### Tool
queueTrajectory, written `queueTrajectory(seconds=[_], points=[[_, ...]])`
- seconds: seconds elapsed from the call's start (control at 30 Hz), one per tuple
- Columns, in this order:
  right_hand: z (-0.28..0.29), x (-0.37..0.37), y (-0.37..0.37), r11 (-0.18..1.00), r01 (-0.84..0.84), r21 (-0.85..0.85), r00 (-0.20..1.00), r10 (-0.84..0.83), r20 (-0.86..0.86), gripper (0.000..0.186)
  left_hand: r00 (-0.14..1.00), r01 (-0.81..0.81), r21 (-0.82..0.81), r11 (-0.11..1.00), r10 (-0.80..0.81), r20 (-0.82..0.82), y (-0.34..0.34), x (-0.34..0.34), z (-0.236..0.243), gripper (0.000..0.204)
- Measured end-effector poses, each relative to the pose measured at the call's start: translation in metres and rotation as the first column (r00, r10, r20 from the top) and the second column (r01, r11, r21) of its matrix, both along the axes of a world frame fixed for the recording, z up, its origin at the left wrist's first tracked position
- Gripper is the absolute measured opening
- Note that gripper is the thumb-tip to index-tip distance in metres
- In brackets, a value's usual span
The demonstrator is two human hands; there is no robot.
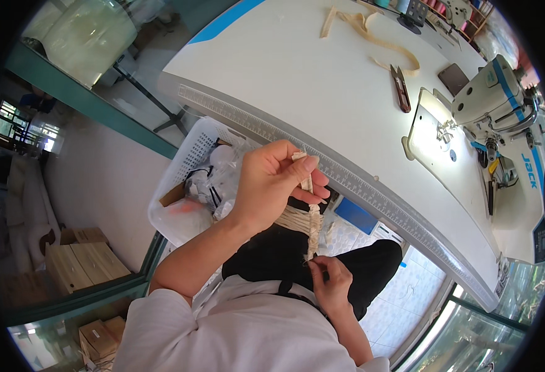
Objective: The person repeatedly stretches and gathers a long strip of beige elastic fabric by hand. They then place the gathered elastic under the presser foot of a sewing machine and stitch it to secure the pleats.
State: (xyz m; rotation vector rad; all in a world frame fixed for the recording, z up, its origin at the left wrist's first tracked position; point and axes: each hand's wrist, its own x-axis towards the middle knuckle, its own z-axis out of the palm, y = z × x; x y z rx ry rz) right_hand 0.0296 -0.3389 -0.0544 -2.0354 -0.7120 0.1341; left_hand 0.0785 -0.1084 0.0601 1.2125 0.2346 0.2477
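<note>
A narrow beige fabric strip (314, 232) hangs between my hands, in front of my body. My left hand (266, 183) pinches its upper end between thumb and fingers, close to the table's front edge. Lower down, my right hand (332, 282) has thumb and fingertips closed at the strip's bottom end, where fine loose threads show. Joined to the strip's left side, a band of gathered beige fabric (292, 221) lies over my black-trousered lap, partly hidden by my left hand and wrist.
A white sewing table (272, 62) has a ruler (254, 121) along its front edge. On it are thread snips (401, 90), a loose beige tape (396, 48), a phone (452, 79) and a lit sewing machine (489, 96). A white basket (165, 208) of plastic-wrapped items stands at left.
</note>
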Motion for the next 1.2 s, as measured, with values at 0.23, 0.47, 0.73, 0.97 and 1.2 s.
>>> queueTrajectory(seconds=[0.23, 0.47, 0.73, 0.97, 1.2], points=[[0.013, 0.000, 0.012, 0.998, -0.008, 0.066, 0.999, 0.005, 0.052, 0.010, 0.998, -0.064, -0.009, 0.998, 0.064, -0.026, 0.004, 0.002, 0.004, 0.018], [0.013, -0.002, 0.010, 0.981, -0.097, 0.170, 0.920, 0.153, -0.360, 0.035, 0.999, -0.037, -0.015, 0.999, 0.037, -0.013, 0.008, 0.000, 0.007, 0.021], [0.023, -0.005, 0.007, 0.922, -0.114, 0.371, 0.738, 0.329, -0.589, 0.038, 0.999, -0.034, -0.108, 0.994, 0.038, 0.034, 0.008, -0.001, 0.006, 0.027], [0.028, -0.006, 0.007, 0.931, -0.132, 0.341, 0.728, 0.325, -0.604, 0.039, 0.992, -0.076, -0.062, 0.995, 0.082, 0.093, 0.004, 0.000, 0.006, 0.028], [0.027, -0.009, 0.005, 0.941, -0.122, 0.315, 0.767, 0.291, -0.572, 0.039, 0.990, -0.124, -0.055, 0.991, 0.127, 0.066, 0.000, 0.002, 0.007, 0.028]])
